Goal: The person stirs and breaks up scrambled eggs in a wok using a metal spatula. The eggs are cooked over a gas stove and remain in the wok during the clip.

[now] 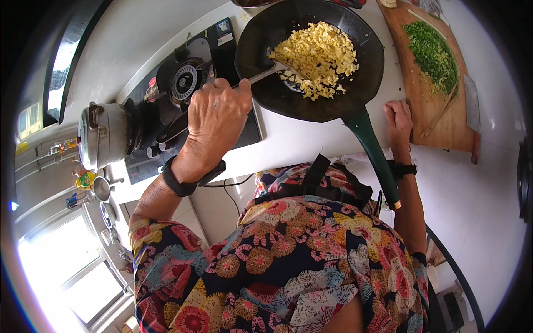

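My left hand (pixel 220 114) grips the handle of a metal spatula (pixel 266 75), whose dark grip end passes back under the wrist. The spatula's blade lies in crumbled scrambled egg (pixel 318 54) inside a dark wok (pixel 260 45). This wok is over the white counter, right of the gas hob, and its green handle (pixel 370 150) points toward my body. My right hand (pixel 399 118) is curled closed at the counter, by the left edge of a wooden cutting board (pixel 449 135). Nothing shows in its fingers. Chopped greens (pixel 431 52) are heaped on the board.
A black gas hob (pixel 183 83) has an unlit-looking burner. On its near-left end stands a lidded metal pot (pixel 106 133). A cleaver (pixel 472 104) and thin sticks (pixel 439 112) lie at the board's right side. Small pans (pixel 102 189) are along the left wall, near a window.
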